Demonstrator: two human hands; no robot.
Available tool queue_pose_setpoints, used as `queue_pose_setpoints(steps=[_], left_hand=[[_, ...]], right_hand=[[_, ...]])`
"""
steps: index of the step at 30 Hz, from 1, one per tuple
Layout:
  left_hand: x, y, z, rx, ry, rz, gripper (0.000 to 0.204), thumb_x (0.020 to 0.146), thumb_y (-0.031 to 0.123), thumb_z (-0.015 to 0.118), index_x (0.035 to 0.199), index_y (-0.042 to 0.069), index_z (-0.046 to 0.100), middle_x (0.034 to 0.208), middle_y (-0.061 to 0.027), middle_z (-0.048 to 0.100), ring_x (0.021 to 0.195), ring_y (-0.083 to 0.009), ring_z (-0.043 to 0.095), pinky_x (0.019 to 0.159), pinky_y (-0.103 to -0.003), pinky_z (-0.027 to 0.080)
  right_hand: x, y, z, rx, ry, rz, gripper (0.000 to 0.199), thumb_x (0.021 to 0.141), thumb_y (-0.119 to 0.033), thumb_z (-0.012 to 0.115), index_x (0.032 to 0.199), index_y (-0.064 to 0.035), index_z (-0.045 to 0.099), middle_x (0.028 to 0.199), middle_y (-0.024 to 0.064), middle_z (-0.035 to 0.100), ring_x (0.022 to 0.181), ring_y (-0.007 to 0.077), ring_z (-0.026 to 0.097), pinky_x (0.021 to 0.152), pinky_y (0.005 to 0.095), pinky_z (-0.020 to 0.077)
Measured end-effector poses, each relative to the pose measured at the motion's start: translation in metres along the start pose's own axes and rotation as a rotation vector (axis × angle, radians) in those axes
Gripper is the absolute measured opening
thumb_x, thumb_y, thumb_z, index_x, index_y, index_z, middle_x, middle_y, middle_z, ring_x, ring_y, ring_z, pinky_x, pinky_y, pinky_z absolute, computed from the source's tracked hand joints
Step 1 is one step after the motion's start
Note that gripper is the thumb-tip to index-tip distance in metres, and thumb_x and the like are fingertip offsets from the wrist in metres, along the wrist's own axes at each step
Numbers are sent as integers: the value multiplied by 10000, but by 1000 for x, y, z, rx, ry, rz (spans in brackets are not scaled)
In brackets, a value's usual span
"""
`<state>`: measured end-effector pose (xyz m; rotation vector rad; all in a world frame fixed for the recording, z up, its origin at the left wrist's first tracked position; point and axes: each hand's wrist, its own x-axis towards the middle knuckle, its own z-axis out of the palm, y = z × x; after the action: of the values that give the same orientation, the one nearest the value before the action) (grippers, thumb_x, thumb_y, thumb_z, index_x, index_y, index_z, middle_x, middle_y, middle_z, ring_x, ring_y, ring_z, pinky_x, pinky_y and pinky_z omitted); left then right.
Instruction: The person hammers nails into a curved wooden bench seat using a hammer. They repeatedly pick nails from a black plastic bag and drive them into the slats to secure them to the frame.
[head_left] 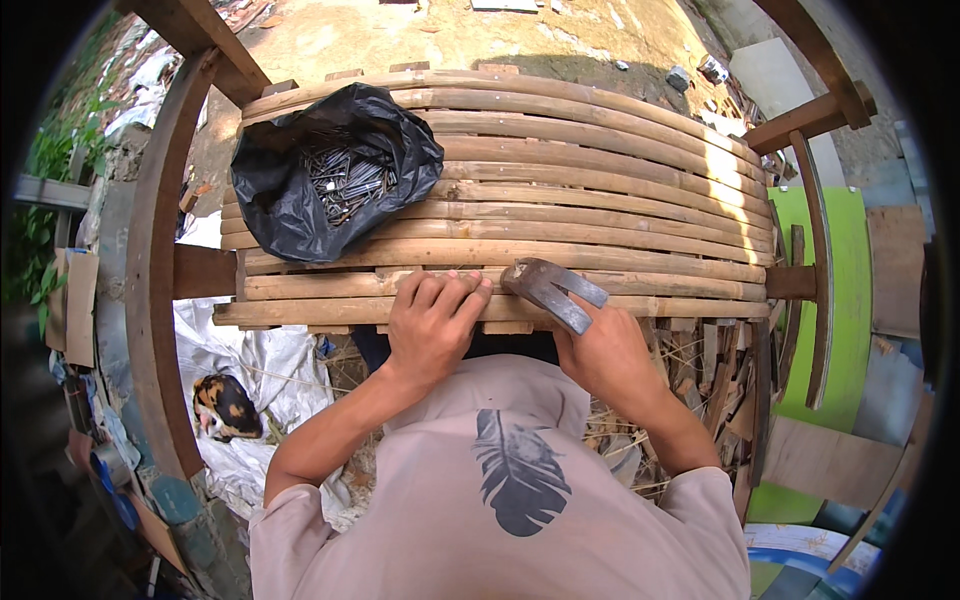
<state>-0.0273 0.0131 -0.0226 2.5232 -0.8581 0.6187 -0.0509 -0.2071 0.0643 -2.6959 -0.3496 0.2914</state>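
My right hand (606, 350) is closed around a claw hammer, mostly hiding its handle. The dark metal hammer head (552, 290) is just above the near bamboo slats, its claw toward my right hand. Left of it, my left hand (436, 318) rests on the near edge of the bamboo bench (600, 210), fingers bent and drawn together. Whatever those fingertips pinch is hidden. On the bench's left side stands a crumpled black plastic bag (285, 215), open at the top, with many loose nails (350, 184) inside.
Dark wooden posts (160, 260) and rails frame the bench on both sides. A calico cat (228, 407) lies on white sacking (285, 355) at lower left. Wood scraps (715, 385) lie below right, beside a green panel (835, 300).
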Motion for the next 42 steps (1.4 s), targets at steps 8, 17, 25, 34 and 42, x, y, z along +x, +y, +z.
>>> queue_pose_setpoints(steps=[8,17,25,34,42], left_hand=[[1,1,-1,-8,4,-14,410,665,77,780,1066,121,711,1083,1,680,964,-224,585,912,-411,453],[-1,-1,-1,-36,-8,-16,447,654,76,783,1090,126,697,1097,2,663,981,-227,582,908,-398,448],[32,-17,-47,-257,-382,-131,767,613,328,885,1285,96,595,1284,-94,533,1173,-321,489,1008,-465,397],[34,-31,-37,-135,-294,-114,1074,466,645,857,1334,81,573,1239,-125,509,1173,-343,472,1026,-486,365],[35,-32,-35,-146,-317,-154,1001,472,661,850,1281,118,616,1199,-89,538,1150,-313,489,1004,-459,367]], right_hand=[[3,5,6,68,264,-216,257,826,-37,654,1081,-9,645,960,196,669,690,402,654,583,502,540],[-3,7,0,56,113,-96,222,836,-51,651,1053,-6,633,827,212,653,690,428,644,580,501,533],[30,21,-13,369,296,164,317,910,-118,651,1178,23,556,901,240,662,841,461,635,771,456,504],[39,34,11,462,372,23,238,907,-72,635,1122,18,589,1042,207,682,1017,437,618,893,489,465],[41,37,8,574,305,137,264,925,-113,652,1161,-8,600,1039,147,702,1000,353,656,909,422,481]])
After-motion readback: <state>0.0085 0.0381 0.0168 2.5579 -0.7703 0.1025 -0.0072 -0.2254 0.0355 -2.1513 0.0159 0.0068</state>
